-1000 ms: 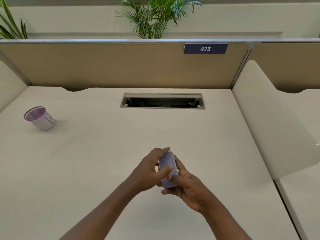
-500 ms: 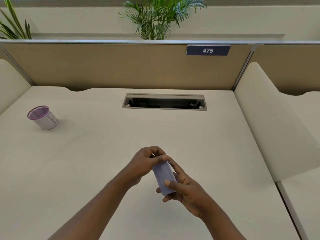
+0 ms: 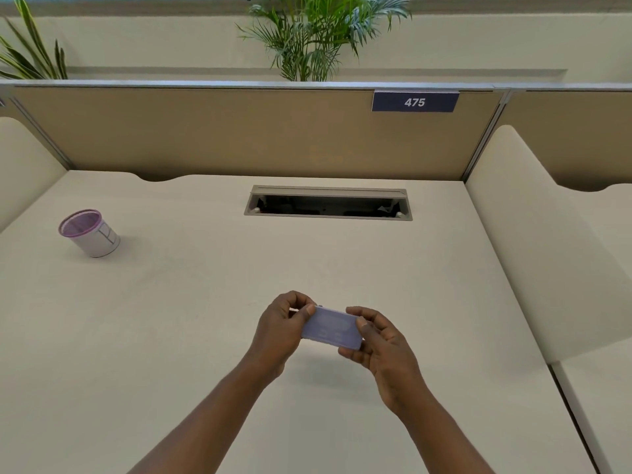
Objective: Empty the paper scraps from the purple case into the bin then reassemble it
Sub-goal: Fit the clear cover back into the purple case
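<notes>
At the far left of my view the bin [image 3: 89, 233], a small white cup with a purple rim, stands on the beige desk [image 3: 171, 319], leaning a little on the wide lens, well apart from both hands. I cannot make out anything inside it past the purple mesh look of its mouth.

Moving right, my left hand [image 3: 281, 328] is raised over the near middle of the desk, fingers curled and thumb pressed down, pinching the left end of the purple case [image 3: 332, 327]. The case lies roughly level between the two hands, its broad flat face turned up toward the camera, long side running left to right and dropping slightly at the right end. It looks closed from here, though I cannot see a seam clearly.

My right hand [image 3: 378, 340] grips the right end of the case, thumb on top and fingers wrapped beneath.

Behind the hands, a cable slot [image 3: 327, 202] is sunk in the desk near the tan partition [image 3: 239, 131]. On that partition, to the right, hangs a dark blue sign [image 3: 414, 102] reading 475. A cream side divider [image 3: 533, 234] closes off the right edge.
</notes>
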Demonstrator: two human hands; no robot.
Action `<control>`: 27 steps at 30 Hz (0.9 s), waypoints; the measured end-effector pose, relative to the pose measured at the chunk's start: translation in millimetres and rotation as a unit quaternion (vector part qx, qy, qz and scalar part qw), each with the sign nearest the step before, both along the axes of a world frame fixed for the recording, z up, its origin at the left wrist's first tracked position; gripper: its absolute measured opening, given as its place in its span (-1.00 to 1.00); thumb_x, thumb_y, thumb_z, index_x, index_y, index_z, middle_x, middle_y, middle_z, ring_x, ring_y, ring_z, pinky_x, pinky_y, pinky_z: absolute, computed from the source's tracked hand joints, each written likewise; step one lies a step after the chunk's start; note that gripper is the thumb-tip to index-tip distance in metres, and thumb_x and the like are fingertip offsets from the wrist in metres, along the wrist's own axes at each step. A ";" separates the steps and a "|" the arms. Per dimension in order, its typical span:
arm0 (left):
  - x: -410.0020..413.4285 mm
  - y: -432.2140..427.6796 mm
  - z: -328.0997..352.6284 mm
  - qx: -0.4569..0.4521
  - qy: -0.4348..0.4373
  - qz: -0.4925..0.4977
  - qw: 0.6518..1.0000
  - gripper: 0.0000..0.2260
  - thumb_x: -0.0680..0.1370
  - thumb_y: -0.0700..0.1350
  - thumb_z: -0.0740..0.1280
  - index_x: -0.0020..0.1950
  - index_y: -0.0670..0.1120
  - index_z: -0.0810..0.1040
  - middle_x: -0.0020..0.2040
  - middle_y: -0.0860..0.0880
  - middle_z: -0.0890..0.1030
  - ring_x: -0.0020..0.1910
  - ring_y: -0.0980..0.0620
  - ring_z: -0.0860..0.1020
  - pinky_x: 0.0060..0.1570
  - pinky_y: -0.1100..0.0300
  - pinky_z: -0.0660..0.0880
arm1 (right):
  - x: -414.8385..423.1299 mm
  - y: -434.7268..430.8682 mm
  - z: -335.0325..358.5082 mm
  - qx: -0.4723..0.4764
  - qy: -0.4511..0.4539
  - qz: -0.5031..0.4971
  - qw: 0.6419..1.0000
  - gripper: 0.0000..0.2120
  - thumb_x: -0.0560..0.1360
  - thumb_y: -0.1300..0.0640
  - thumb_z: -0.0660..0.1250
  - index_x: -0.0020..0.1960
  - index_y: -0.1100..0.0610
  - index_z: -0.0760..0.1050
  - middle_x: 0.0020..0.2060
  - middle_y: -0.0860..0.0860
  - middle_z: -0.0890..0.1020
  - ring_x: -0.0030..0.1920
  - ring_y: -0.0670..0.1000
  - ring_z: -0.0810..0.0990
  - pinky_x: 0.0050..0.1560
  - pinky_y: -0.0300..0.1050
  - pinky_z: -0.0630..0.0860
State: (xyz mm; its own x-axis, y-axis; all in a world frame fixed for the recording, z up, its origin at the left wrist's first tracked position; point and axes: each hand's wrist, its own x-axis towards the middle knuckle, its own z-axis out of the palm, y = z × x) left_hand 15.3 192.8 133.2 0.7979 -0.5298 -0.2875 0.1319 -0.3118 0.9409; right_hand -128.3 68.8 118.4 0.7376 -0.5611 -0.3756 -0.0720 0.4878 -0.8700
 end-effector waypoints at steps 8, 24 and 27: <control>-0.5 5.9 -7.6 0.004 0.047 0.005 0.999 -0.86 0.67 -0.17 0.28 0.02 -0.02 0.64 -0.05 -0.27 0.61 -0.24 -0.07 0.64 -0.15 0.05 0.69 | 3.4 -5.8 -3.9 -0.016 0.006 -0.014 1.000 -0.73 0.68 0.26 0.20 0.18 0.08 0.66 0.18 0.15 0.68 0.06 0.13 0.70 -0.08 -0.07 0.67; -10.6 12.0 -10.9 -0.040 0.129 -0.043 0.990 -0.65 0.67 -0.32 0.22 0.33 0.05 0.55 -0.16 -0.14 0.60 -0.24 -0.11 0.65 0.00 -0.08 0.67 | 0.1 -17.6 -7.5 -0.017 -0.012 0.014 1.000 -0.49 0.61 0.46 0.10 0.40 0.05 0.52 0.33 0.14 0.60 0.28 0.17 0.62 0.10 -0.09 0.64; -9.3 15.7 -12.6 -0.044 0.122 -0.061 0.990 -0.59 0.65 -0.35 0.23 0.41 0.03 0.49 -0.15 -0.15 0.59 -0.25 -0.09 0.65 -0.05 -0.04 0.66 | -1.2 -20.2 -4.0 -0.040 -0.004 0.041 0.998 -0.46 0.61 0.47 0.09 0.45 0.03 0.47 0.35 0.12 0.57 0.21 0.08 0.67 0.29 0.05 0.58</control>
State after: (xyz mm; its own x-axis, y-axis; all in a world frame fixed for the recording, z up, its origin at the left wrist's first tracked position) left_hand 6.0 208.6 120.6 0.6392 -0.6490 -0.4125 0.3248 -0.2584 0.9098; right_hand -129.5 48.5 114.3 0.7849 -0.5270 -0.3259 -0.1016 0.4094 -0.9067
